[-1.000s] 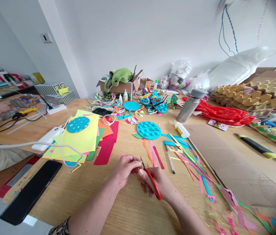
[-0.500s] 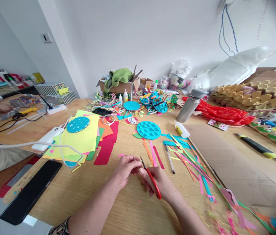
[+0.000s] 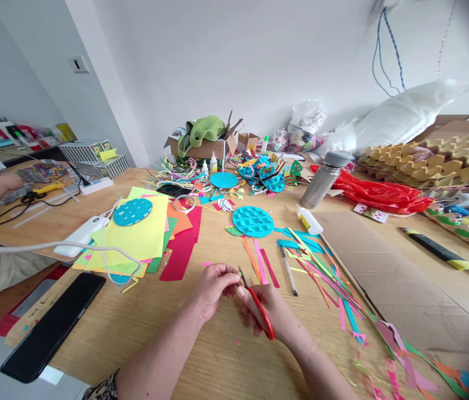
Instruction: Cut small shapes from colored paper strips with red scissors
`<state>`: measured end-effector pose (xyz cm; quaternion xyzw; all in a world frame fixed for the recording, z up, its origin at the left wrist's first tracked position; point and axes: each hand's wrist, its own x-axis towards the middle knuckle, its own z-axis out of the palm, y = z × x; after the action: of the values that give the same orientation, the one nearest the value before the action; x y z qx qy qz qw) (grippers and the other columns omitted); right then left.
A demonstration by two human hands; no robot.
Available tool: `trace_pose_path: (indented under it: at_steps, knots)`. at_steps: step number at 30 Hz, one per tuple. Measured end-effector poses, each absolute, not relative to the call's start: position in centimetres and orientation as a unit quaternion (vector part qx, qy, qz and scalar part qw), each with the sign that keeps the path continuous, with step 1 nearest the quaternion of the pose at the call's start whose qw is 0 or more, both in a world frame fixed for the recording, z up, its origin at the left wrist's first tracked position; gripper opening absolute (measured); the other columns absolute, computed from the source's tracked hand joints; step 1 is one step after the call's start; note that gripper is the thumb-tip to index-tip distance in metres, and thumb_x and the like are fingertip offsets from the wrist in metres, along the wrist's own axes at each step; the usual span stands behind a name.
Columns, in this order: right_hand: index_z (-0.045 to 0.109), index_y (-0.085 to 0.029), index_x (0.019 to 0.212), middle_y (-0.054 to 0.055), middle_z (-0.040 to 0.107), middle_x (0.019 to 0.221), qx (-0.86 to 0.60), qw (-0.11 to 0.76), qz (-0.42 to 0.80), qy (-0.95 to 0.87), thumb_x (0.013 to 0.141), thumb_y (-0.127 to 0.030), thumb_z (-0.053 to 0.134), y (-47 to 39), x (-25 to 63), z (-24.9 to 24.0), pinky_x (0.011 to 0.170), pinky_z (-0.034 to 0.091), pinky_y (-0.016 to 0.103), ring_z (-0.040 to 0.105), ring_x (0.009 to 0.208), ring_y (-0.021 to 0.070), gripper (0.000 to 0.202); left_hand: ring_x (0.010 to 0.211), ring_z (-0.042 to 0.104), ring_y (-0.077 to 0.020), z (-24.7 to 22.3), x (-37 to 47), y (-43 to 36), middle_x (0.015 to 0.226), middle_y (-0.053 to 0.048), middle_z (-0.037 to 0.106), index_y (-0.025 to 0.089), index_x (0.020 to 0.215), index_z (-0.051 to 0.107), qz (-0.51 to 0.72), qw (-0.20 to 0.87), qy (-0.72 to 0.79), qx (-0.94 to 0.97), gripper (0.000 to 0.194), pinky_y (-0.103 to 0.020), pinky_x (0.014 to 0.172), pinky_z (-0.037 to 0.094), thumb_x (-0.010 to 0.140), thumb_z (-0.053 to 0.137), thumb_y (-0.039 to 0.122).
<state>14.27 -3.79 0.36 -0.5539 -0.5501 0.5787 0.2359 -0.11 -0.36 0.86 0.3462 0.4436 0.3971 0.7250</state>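
Observation:
My right hand [image 3: 268, 311] is closed round a pair of scissors with red handles [image 3: 264, 314], whose dark blades point up and away from me. Beside the blade tips, my left hand [image 3: 220, 283] is closed in a pinch. A tiny yellowish-green bit shows at its fingertips, too small to name. Beyond my hands lie an orange paper strip [image 3: 252, 260], a pink paper strip [image 3: 260, 261] and a red paper strip [image 3: 270, 268]. Past them sits a blue paper disc [image 3: 253, 221] with a raised pattern. A pen [image 3: 289, 271] lies right of the strips.
Coloured paper sheets [image 3: 134, 244] and a black phone [image 3: 53, 328] lie at left. To the right are loose paper strips [image 3: 321, 272], a glue bottle [image 3: 309, 220], a metal flask [image 3: 326, 180], cardboard [image 3: 401, 278] and a utility knife [image 3: 438, 248]. Another person's hand [image 3: 3, 183] is at far left.
My hands and the scissors hold almost the same position. At far left, the other person's hands and the playing card have shifted slightly.

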Motion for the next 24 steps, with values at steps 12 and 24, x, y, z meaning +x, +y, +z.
trace_pose_path:
  at_steps: [12, 24]
  knots:
    - [0.047, -0.018, 0.058, -0.003, 0.048, 0.04, -0.554, 0.231, 0.577, -0.554, 0.074, -0.071, 0.052, -3.84, 14.39, 0.36, 0.032, 0.027, 0.019, 0.049, 0.033, 0.0103, 0.056, 0.048, 0.044, -0.0069, 1.16, -0.12, -0.34, 0.055, 0.001, 0.056, 0.014, 0.061, 0.056, 0.394, 0.719, 0.454, 0.349, 0.018, -0.022, 0.048, 0.028, 0.057, 0.069, 0.026]
    - [0.046, -0.018, 0.056, -0.003, 0.047, 0.039, -0.551, 0.237, 0.578, -0.553, 0.075, -0.07, 0.051, -3.86, 14.28, 0.43, 0.031, 0.027, 0.018, 0.049, 0.032, 0.01, 0.056, 0.047, 0.043, -0.0065, 1.09, -0.12, -0.36, 0.055, 0.002, 0.056, 0.015, 0.062, 0.055, 0.389, 0.718, 0.457, 0.354, 0.017, -0.021, 0.048, 0.028, 0.059, 0.068, 0.025]
